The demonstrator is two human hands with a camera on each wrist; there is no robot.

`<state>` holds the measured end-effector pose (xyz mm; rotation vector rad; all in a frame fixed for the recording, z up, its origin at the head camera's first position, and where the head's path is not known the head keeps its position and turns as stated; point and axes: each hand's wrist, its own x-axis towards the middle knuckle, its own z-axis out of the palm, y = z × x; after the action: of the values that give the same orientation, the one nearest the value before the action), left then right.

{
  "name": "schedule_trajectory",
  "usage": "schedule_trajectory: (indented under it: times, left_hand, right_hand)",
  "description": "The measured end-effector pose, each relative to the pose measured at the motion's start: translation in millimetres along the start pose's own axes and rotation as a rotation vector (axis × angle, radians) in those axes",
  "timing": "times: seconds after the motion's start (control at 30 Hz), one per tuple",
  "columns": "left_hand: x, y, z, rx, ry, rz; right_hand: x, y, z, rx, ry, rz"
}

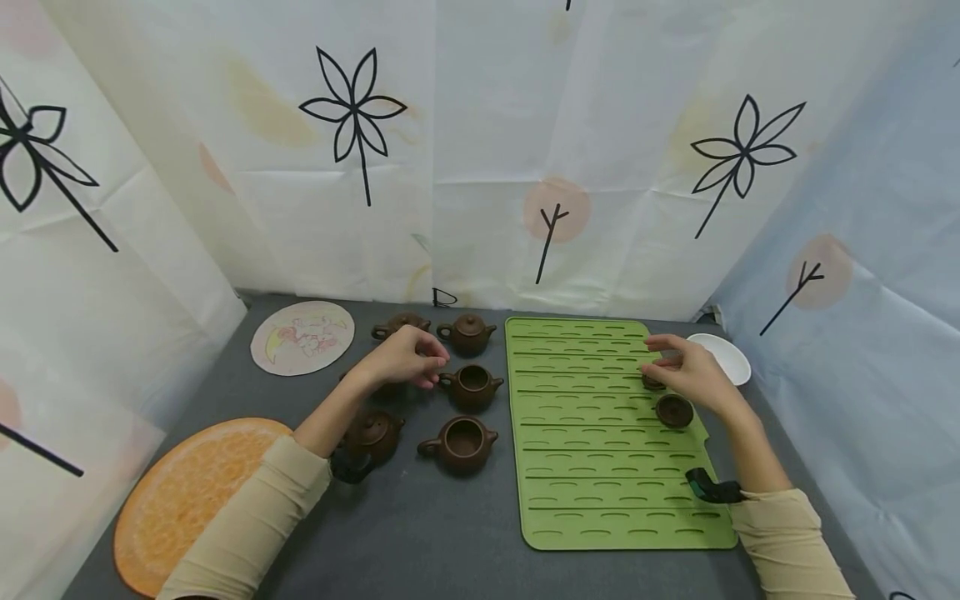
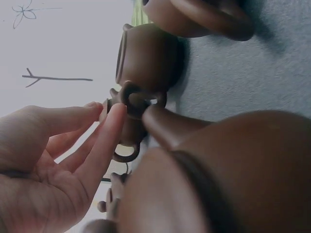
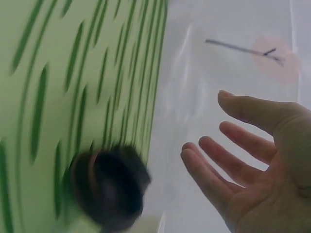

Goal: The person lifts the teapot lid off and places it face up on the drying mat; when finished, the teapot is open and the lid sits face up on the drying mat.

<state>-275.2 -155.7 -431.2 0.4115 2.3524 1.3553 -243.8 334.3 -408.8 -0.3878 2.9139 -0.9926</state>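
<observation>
My left hand [image 1: 408, 357] hovers among brown clay teapots, its thumb and fingertips near the handle of a lidless teapot [image 1: 474, 393]; nothing shows in its grasp. In the left wrist view the left fingers [image 2: 109, 128] are almost straight. A lidded teapot [image 1: 468, 337] stands behind, another lidless one [image 1: 459, 452] in front. On the left are a lidded teapot [image 1: 375, 433] and a back one [image 1: 402, 321]; my hand mostly hides another. My right hand [image 1: 693, 375] is over the green mat [image 1: 600, 467], fingers apart, above two small round brown pieces resembling lids [image 1: 675, 412], blurred in the right wrist view.
A white dish [image 1: 723, 357] lies beyond the mat on the right. At left are a round pale mat with a drawing [image 1: 302, 337] and a large orange round mat [image 1: 202, 492]. Printed cloth [image 1: 480, 167] surrounds the dark table [image 1: 420, 542].
</observation>
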Motion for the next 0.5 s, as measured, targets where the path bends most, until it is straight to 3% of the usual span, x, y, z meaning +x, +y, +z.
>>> schedule_trajectory:
  times: [0.3, 0.5]
  left_hand:
    - [11.2, 15.7, -15.3, 0.041, 0.023, 0.034]
    - [25.2, 18.4, -25.2, -0.001, -0.006, 0.025]
  right_hand:
    - [37, -40, 31, 0.124, 0.038, -0.082]
    - [68, -64, 59, 0.253, 0.020, -0.129]
